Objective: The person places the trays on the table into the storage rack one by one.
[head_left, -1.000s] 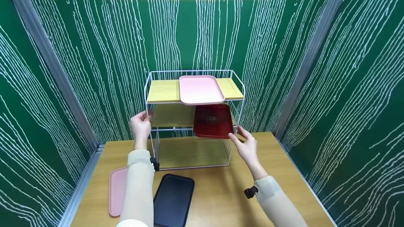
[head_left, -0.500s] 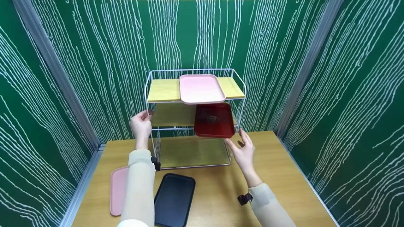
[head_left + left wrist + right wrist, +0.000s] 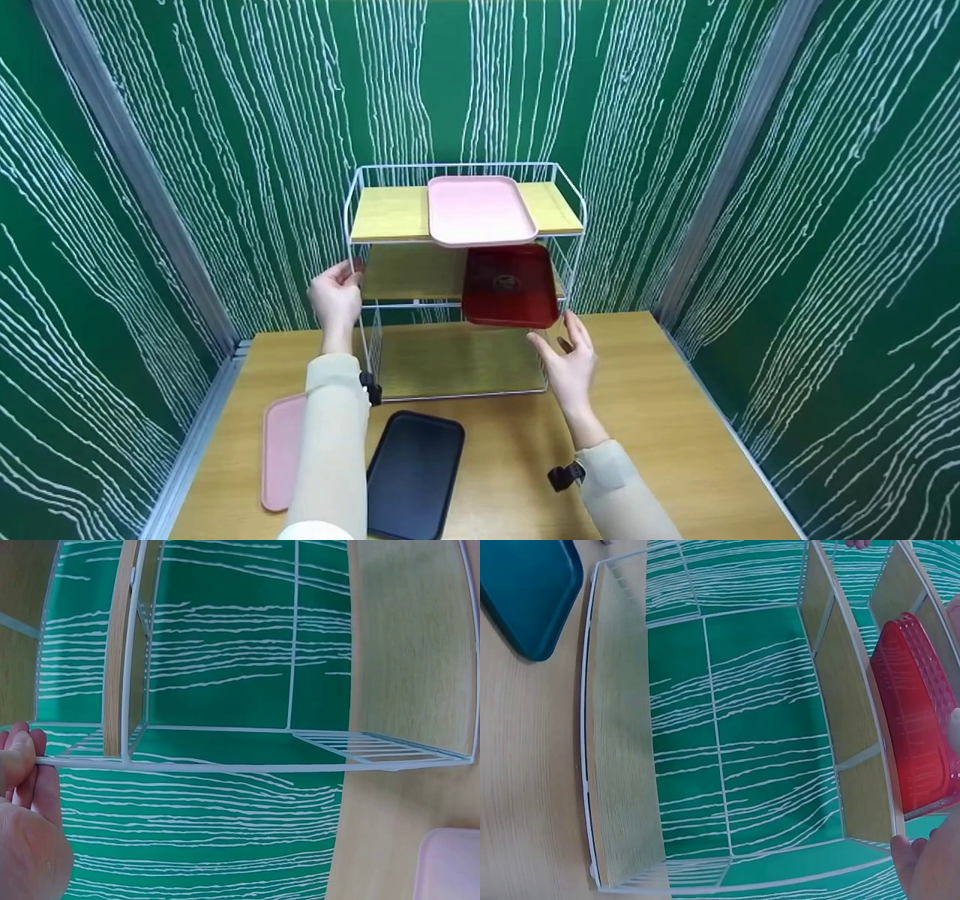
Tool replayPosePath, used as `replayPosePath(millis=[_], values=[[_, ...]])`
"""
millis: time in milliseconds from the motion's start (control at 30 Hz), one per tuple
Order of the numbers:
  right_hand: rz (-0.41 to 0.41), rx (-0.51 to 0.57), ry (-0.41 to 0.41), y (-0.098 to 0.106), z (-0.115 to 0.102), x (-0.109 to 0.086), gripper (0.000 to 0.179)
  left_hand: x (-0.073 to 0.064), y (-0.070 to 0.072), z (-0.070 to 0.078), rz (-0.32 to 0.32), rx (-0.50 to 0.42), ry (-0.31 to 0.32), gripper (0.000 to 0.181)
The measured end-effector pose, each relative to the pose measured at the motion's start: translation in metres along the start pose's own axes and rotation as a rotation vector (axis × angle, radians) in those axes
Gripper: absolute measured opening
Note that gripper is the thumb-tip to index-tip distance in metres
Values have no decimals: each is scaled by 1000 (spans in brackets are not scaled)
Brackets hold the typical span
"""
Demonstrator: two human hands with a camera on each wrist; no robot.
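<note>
Red tray [image 3: 517, 301] is found just above the fingers of the right hand [image 3: 571, 367], on the middle shelf [image 3: 409, 274] of the wire rack [image 3: 225, 766], its near edge jutting past the shelf front. A second ago the thumb was set against its near corner; now the thumb has been lowered beneath that edge, and the fingers are parted with nothing gripped, though whether the rim is touched cannot be told. The tray has hardly been moved, so its weight seems to be borne by the shelf, with the overhang still left. By the left hand [image 3: 336, 296], the rack's side wire is pinched between thumb and fingers. Higher above the right fingers, a pink tray [image 3: 482, 210] is laid on the top shelf [image 3: 390, 214]. Below the left fingers, a second pink tray [image 3: 280, 457] is partly hidden by a sleeve [image 3: 330, 442]; below and between both hands, a black tray [image 3: 416, 476] is set on the tabletop [image 3: 675, 420]. On the red tray a round emblem [image 3: 507, 283] is shown, but no lettering can be read.
</note>
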State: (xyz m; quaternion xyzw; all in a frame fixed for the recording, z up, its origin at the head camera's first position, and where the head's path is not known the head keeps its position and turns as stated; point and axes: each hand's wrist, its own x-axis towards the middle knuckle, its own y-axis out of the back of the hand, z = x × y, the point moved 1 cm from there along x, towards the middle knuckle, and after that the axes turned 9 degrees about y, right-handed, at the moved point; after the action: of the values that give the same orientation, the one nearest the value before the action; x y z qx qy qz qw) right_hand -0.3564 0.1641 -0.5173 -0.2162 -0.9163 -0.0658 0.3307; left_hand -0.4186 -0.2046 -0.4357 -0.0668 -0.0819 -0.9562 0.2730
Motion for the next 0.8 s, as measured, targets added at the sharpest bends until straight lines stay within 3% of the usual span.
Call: replayPosePath(millis=[100,300,500,800], values=[[11,-7,-13,-3,-12,-1,75,0,0,1,-10,-2,10,29],[38,15,-36,-9,4,-1,77,-1,1,0,-8,-5,-2,28],[52,13,-45,-9,-25,-3,70,-1,0,1,-9,6,2,28],[97,5,-45,-14,9,-1,66,-1,1,1,-13,31,29,29]])
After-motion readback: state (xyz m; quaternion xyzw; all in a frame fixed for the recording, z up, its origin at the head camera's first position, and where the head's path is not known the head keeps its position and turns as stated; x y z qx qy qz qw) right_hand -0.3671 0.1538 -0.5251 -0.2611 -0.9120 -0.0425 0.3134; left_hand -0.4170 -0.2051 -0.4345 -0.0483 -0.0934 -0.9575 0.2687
